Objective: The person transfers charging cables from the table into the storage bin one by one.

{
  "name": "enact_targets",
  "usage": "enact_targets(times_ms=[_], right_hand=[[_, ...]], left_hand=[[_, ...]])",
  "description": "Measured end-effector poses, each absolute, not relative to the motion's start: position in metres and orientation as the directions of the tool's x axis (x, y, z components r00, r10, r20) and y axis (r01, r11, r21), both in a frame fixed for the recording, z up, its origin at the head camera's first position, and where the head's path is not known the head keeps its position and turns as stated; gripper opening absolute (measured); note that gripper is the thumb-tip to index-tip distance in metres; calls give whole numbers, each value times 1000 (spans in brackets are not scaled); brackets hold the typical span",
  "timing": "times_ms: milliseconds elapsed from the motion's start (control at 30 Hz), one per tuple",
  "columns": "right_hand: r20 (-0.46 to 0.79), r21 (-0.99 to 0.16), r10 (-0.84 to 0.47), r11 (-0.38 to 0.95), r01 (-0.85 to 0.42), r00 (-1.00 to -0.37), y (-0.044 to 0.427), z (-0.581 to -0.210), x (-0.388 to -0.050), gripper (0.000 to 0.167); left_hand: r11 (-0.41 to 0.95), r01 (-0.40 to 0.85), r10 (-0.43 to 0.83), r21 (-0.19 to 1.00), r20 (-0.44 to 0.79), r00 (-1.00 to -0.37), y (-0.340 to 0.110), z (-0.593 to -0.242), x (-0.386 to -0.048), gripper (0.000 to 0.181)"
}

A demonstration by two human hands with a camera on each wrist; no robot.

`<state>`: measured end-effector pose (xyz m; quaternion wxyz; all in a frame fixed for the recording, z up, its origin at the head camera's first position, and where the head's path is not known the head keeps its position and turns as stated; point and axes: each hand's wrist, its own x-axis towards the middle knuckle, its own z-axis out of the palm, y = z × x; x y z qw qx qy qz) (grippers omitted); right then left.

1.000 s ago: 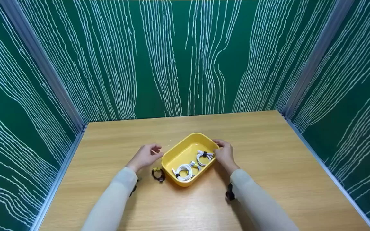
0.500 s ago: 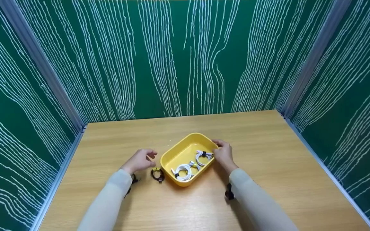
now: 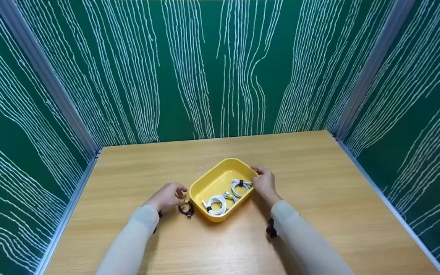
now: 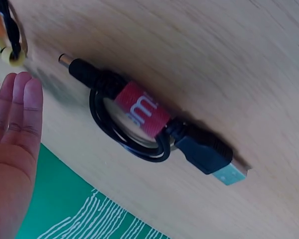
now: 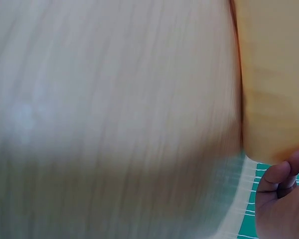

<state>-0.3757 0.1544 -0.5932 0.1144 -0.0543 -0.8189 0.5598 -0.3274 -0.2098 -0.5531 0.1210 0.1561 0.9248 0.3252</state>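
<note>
Left hand [image 3: 166,196] lower, beside dark cable [image 3: 191,210]

In the bin [image 3: 217,181], the middle cable [image 3: 232,198] is partly hidden by the nearer coil [image 3: 224,205]. Left of the bin, the yellow-marked cable [image 4: 12,34] and left hand [image 4: 12,164] are cut off by the left wrist view's edge. Right of it, the right hand [image 5: 285,204] is cropped in the right wrist view, where the table [image 5: 114,74] is blurred. Beyond it, specks [image 3: 201,167] are too small to be identified.

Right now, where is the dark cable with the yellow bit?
In the head view, the cable lies on the table, left of the yellow box, beside the left hand.
</note>
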Motion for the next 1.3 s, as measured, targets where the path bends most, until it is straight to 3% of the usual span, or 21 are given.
enact_targets(times_ms=[267,700,1200,1300], right_hand=[[117,-933,229,360,-27,-966,154,-595,-377,52],[146,-918,232,395,-45,-962,154,-594,-374,51],[143,-923,226,382,-47,-964,153,-595,-375,51],[135,-926,226,375,-42,-965,153,-595,-376,52]], left_hand=[[770,188,346,610,-151,-926,-205,-561,-329,42],[771,252,380,585,-106,-919,-203,-564,-329,23],[763,102,286,639,-191,-939,-218,-548,-324,13],[765,127,291,631,-164,-942,-222,-546,-326,16]])
